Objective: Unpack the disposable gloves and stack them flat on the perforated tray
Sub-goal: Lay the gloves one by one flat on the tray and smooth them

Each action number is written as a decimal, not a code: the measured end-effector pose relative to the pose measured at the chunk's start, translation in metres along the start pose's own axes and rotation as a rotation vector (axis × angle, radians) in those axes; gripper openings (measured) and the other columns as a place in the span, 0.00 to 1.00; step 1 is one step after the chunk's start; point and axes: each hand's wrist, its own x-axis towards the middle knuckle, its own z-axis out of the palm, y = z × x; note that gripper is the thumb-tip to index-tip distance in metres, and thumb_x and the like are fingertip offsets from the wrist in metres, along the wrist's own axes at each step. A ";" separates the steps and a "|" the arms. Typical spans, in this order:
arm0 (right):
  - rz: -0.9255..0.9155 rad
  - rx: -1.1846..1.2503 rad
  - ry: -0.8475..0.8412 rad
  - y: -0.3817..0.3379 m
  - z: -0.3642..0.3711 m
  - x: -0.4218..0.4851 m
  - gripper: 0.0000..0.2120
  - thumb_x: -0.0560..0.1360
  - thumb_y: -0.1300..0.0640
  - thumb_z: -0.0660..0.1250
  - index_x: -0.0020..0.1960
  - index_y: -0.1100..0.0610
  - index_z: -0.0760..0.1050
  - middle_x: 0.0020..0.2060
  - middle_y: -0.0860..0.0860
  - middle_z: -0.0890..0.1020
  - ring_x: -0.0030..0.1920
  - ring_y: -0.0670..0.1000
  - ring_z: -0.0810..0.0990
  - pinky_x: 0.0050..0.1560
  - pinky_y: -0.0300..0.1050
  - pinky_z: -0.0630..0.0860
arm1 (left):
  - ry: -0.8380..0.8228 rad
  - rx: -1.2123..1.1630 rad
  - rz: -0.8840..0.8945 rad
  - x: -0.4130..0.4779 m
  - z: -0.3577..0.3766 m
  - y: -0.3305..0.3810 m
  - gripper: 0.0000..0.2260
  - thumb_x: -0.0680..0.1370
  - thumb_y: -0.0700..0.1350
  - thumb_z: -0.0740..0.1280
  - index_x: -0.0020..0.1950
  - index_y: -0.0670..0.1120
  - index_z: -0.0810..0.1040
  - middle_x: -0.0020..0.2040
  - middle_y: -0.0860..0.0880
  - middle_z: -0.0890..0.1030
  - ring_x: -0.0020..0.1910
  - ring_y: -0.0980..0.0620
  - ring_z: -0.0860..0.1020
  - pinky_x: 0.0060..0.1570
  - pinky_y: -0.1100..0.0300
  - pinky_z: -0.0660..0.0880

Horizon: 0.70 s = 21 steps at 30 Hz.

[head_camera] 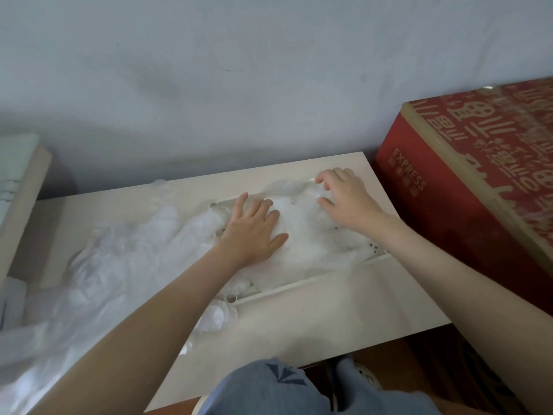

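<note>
My left grip lies wide and flat, fingers straight and a little spread. Its palm presses down on the stack of gloves, on the stack's 9 o'clock half. It curls round nothing; the thumb points toward 3 o'clock across the white film.

My right grip sits at the stack's 1 o'clock corner and is much narrower. Its fingers are bent like a claw, with the tips down on the crinkled clear film at the far edge, and the thumb is set just nearer me on the same film. I cannot tell whether film is actually pinched between thumb and fingers or whether the tips only rest on it.

The gloves are a cloudy white heap lying on the perforated tray. They cover most of it, so only the pale near rim and a few dark holes at the 4 o'clock corner show. The tray rests on the light surface, turned slightly so its near rim climbs toward 3 o'clock.

At 9 o'clock from the tray lies a loose pile of plastic film, touching the tray's edge and running under my left forearm. A small crumpled piece of film sits at the tray's 7 o'clock corner. At 3 o'clock, beside the surface, stands a red carton printed "EXPRESS". My knees in blue denim show at 6 o'clock.
</note>
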 end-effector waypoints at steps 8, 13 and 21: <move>-0.150 -0.009 -0.505 -0.023 0.034 -0.037 0.32 0.78 0.47 0.62 0.78 0.52 0.53 0.76 0.50 0.58 0.76 0.51 0.53 0.74 0.48 0.52 | -0.018 -0.119 -0.009 0.003 0.000 0.013 0.34 0.75 0.60 0.44 0.68 0.39 0.71 0.70 0.41 0.70 0.70 0.42 0.69 0.70 0.46 0.55; -0.122 -0.214 -0.566 -0.004 0.034 -0.038 0.35 0.80 0.44 0.56 0.78 0.47 0.40 0.78 0.47 0.42 0.77 0.49 0.38 0.74 0.47 0.39 | -0.284 -0.112 -0.040 -0.002 0.012 0.011 0.29 0.82 0.60 0.43 0.79 0.49 0.41 0.79 0.49 0.40 0.77 0.52 0.40 0.73 0.48 0.36; -0.027 -0.173 -0.483 0.017 0.005 -0.029 0.33 0.81 0.51 0.59 0.79 0.51 0.44 0.78 0.50 0.45 0.78 0.49 0.40 0.74 0.45 0.40 | -0.282 -0.068 -0.063 0.005 0.009 0.008 0.28 0.83 0.58 0.44 0.78 0.49 0.39 0.79 0.47 0.39 0.77 0.50 0.39 0.72 0.46 0.35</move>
